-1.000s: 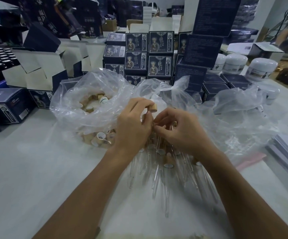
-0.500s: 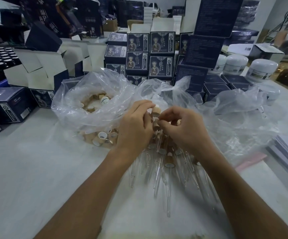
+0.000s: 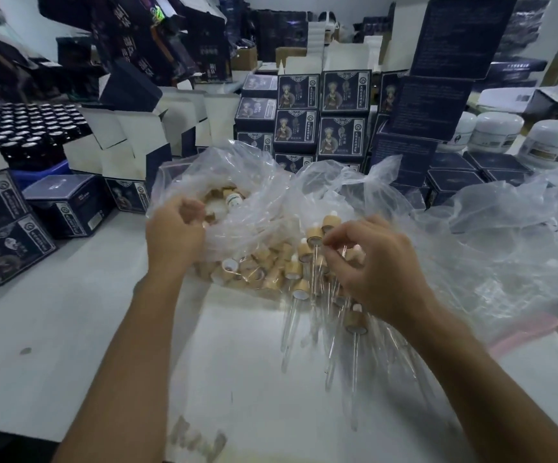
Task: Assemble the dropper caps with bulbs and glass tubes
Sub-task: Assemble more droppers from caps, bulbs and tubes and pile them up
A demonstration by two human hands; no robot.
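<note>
A bag [image 3: 237, 182] of caps [image 3: 264, 272] lies mid-table [image 3: 53, 329]. Droppers [image 3: 314, 289] lie just right of the caps, tubes toward the viewer. Boxes [image 3: 321, 118] stand behind the bag, jars [image 3: 555, 142] at far right, and bottles [image 3: 27, 128] at far left.

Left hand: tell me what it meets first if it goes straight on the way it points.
Likely the clear plastic bag, which the left hand already touches at its mouth; beyond lie loose wooden caps. Depth is uncertain.

Bare table [image 3: 70, 345] left; boxes [image 3: 70, 208] probably close.
</note>
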